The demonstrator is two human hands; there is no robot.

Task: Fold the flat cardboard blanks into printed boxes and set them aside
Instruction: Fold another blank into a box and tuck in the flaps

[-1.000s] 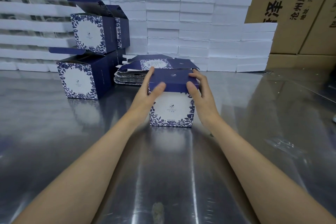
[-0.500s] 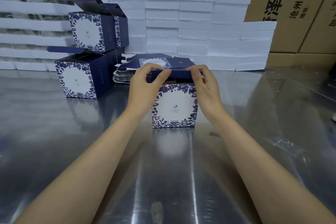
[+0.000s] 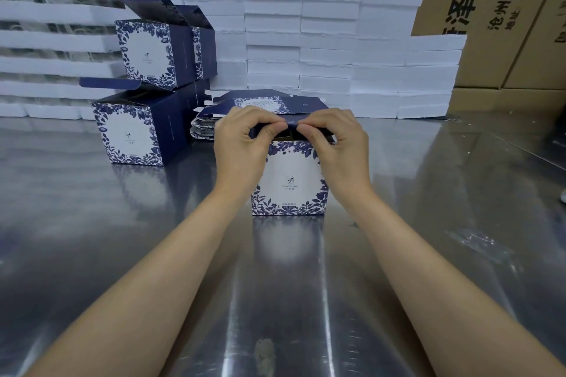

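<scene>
Left hand (image 3: pixel 242 144), right hand (image 3: pixel 335 144): fingers curled, both pinching navy top flap (image 3: pixel 292 128) of printed box (image 3: pixel 289 184), upright on steel table (image 3: pixel 153 254). Interior dark, contents indiscernible. Flat blanks (image 3: pixel 263 102) stacked just behind.

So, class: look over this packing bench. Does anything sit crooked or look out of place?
Yes. The lower finished box on the left leans sideways instead of sitting square, with another box stacked on it. Both lids stand open. Nothing looks spilled or torn.
</scene>
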